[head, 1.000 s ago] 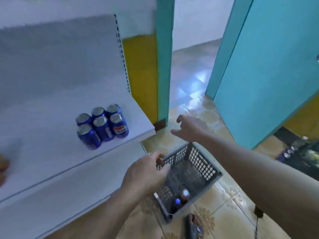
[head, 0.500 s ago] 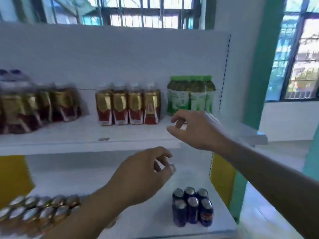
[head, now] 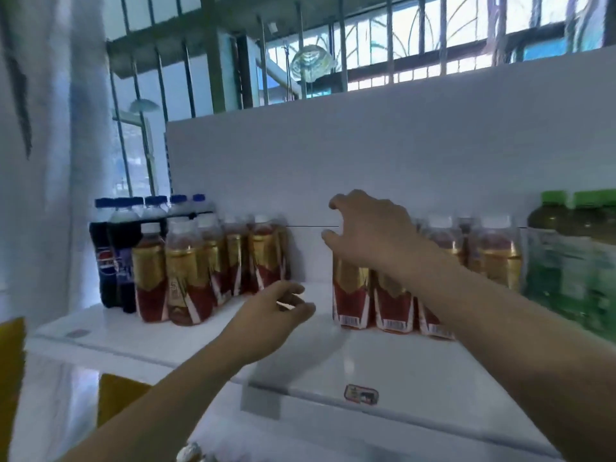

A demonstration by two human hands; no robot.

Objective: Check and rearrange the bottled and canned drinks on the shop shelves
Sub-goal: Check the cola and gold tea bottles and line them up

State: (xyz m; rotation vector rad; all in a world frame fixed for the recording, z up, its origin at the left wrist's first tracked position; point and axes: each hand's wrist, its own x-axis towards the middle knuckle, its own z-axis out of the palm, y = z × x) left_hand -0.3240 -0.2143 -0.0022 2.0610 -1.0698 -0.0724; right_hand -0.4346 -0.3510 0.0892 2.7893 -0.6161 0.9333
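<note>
On a white shelf [head: 206, 341] stand two groups of red-and-gold tea bottles, a left group [head: 200, 261] and a right group [head: 396, 295], with a gap between them. My right hand [head: 366, 231] hovers over the top of the right group, fingers spread and loosely curved, holding nothing. My left hand [head: 266, 321] is lower, in front of the gap, fingers loosely curled and empty. Dark cola bottles [head: 113, 248] with blue caps stand at the far left. Green-capped tea bottles [head: 573, 255] stand at the far right.
The white back panel [head: 400, 155] rises behind the bottles, with barred windows above. A price label [head: 361, 394] sits on the shelf's front edge. A yellow panel [head: 116, 395] shows below the shelf at the left, and can tops [head: 190, 453] peek in at the bottom edge.
The view has swung up from the floor basket and the lower can shelf, then left along the upper shelf. Both hands have risen with it, and my right hand now reaches over the right tea group.
</note>
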